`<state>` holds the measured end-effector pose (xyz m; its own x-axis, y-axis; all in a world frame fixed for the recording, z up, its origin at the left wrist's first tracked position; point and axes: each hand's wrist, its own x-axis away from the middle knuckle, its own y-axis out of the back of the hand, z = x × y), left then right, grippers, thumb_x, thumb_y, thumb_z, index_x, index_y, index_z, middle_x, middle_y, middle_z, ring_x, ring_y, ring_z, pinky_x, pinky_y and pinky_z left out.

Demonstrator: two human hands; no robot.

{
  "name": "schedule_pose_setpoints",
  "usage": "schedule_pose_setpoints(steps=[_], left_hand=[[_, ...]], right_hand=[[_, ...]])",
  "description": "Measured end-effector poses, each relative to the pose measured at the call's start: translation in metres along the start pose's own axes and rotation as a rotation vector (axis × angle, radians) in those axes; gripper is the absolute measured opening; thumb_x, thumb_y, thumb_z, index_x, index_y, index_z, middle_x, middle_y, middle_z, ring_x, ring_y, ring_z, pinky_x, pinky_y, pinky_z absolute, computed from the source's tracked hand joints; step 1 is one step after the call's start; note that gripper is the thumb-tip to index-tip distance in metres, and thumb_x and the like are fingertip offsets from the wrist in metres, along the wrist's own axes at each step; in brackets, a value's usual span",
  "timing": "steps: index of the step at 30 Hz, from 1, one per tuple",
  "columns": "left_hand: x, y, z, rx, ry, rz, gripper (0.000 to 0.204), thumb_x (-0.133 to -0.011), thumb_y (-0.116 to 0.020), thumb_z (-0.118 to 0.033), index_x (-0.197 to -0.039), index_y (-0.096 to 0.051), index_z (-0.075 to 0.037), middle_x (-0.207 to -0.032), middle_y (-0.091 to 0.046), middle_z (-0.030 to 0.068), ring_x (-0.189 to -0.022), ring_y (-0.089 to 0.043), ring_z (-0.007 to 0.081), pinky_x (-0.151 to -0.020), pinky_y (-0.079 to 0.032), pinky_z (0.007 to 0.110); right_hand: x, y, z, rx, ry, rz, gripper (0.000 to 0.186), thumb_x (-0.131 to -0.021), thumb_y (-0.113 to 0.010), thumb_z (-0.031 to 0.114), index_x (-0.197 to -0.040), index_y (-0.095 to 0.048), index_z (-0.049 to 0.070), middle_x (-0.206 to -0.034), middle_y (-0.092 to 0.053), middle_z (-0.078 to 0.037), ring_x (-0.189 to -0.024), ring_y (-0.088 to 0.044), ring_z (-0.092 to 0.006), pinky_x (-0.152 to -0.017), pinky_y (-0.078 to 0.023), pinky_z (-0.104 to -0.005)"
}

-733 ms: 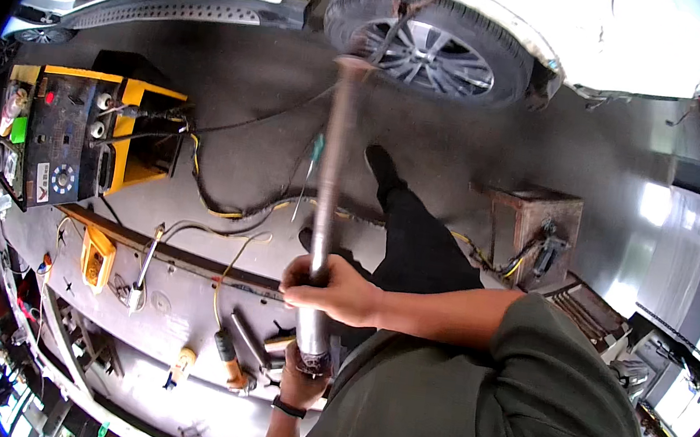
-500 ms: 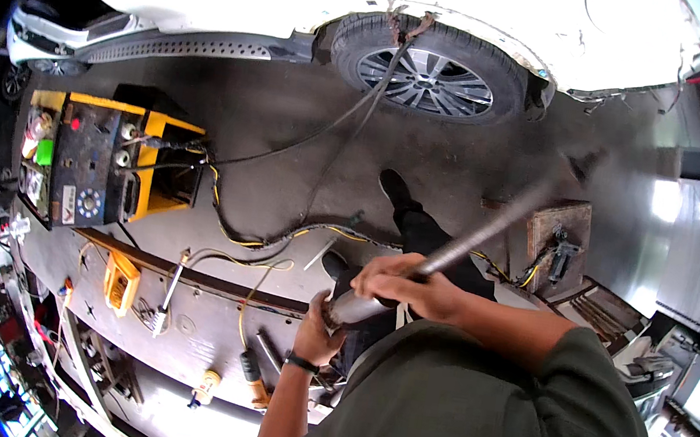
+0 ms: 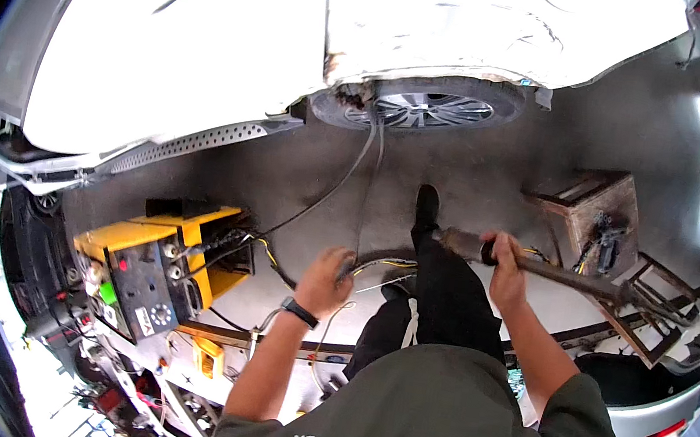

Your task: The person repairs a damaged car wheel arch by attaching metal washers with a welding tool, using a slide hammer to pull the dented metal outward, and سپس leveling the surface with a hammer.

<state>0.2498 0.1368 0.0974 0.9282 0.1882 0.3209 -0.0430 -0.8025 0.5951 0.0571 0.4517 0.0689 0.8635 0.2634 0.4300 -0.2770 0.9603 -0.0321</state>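
Observation:
My right hand (image 3: 504,270) is closed around a long metal bar (image 3: 568,275) held roughly level in front of my right leg. A thick, worn, tube-like end (image 3: 460,244) points left past my grip, and the thinner shaft runs right toward a wooden stand. My left hand (image 3: 325,283), with a dark watch (image 3: 300,312) on its wrist, is off the bar with its fingers curled. Something small and dark (image 3: 346,268) shows at those fingers, but I cannot make out what it is. Behind this hand, cables cross the floor.
A white vehicle (image 3: 213,50) with a damaged lower edge stands ahead, above its wheel (image 3: 426,112). Cables (image 3: 339,183) run from there to a yellow and black machine (image 3: 158,268) at left. To the right are a wooden stool (image 3: 611,217) and a wooden frame (image 3: 637,332).
My left hand has let go of the bar and moved left. In my right hand, the bar has swung from a diagonal to nearly level. The view has turned, showing more of the vehicle.

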Motion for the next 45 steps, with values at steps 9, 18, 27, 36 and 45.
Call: schedule_pose_setpoints(steps=[9,18,27,36,45], left_hand=[[-0.210,0.212,-0.112,-0.786,-0.596,-0.508,0.033,-0.098,-0.062,-0.019,-0.126,-0.063,-0.001,-0.127,-0.065,0.0188,-0.121,-0.060,0.0385,-0.102,-0.049,0.048],[-0.323,0.244,-0.063,-1.164,-1.092,-0.759,0.062,-0.102,-0.043,-0.056,-0.145,-0.058,-0.013,-0.159,-0.037,0.0284,-0.150,-0.030,0.0456,-0.123,-0.015,0.060],[-0.335,0.239,-0.053,-1.576,-1.284,-0.648,0.074,-0.105,-0.024,-0.052,-0.161,-0.028,-0.005,-0.168,-0.017,0.0263,-0.154,-0.011,0.0499,-0.123,-0.002,0.064],[-0.338,0.225,-0.045,-1.923,-1.396,-0.567,0.061,-0.107,-0.032,-0.030,-0.148,-0.025,0.016,-0.152,-0.031,0.0356,-0.141,-0.029,0.0544,-0.117,-0.021,0.068],[-0.336,0.224,-0.045,-1.856,-1.268,-0.687,0.062,-0.110,-0.016,-0.031,-0.145,-0.030,0.019,-0.147,-0.038,0.0373,-0.138,-0.033,0.0553,-0.116,-0.024,0.066]], right_hand=[[-0.099,0.040,-0.154,0.174,-0.276,-0.392,0.046,-0.102,-0.061,0.047,-0.114,-0.068,0.004,-0.105,-0.068,-0.008,-0.102,-0.059,-0.0176,-0.094,-0.046,-0.0371],[-0.095,0.028,-0.318,0.441,-0.387,-0.502,0.052,-0.094,-0.057,0.055,-0.109,-0.071,0.007,-0.106,-0.073,-0.020,-0.104,-0.069,-0.0370,-0.093,-0.052,-0.0446],[-0.155,0.013,-0.398,0.379,-1.016,-0.478,0.059,-0.087,-0.058,0.056,-0.119,-0.074,0.009,-0.119,-0.072,-0.022,-0.116,-0.067,-0.0379,-0.100,-0.052,-0.0450],[-0.262,0.046,-0.571,0.272,-1.140,-0.342,0.060,-0.088,-0.062,0.045,-0.130,-0.068,0.003,-0.132,-0.067,-0.023,-0.121,-0.065,-0.0363,-0.098,-0.052,-0.0457],[-0.305,0.053,-0.646,0.314,-1.043,-0.357,0.052,-0.095,-0.059,0.042,-0.123,-0.069,-0.001,-0.125,-0.069,-0.023,-0.113,-0.068,-0.0355,-0.095,-0.053,-0.0498]])
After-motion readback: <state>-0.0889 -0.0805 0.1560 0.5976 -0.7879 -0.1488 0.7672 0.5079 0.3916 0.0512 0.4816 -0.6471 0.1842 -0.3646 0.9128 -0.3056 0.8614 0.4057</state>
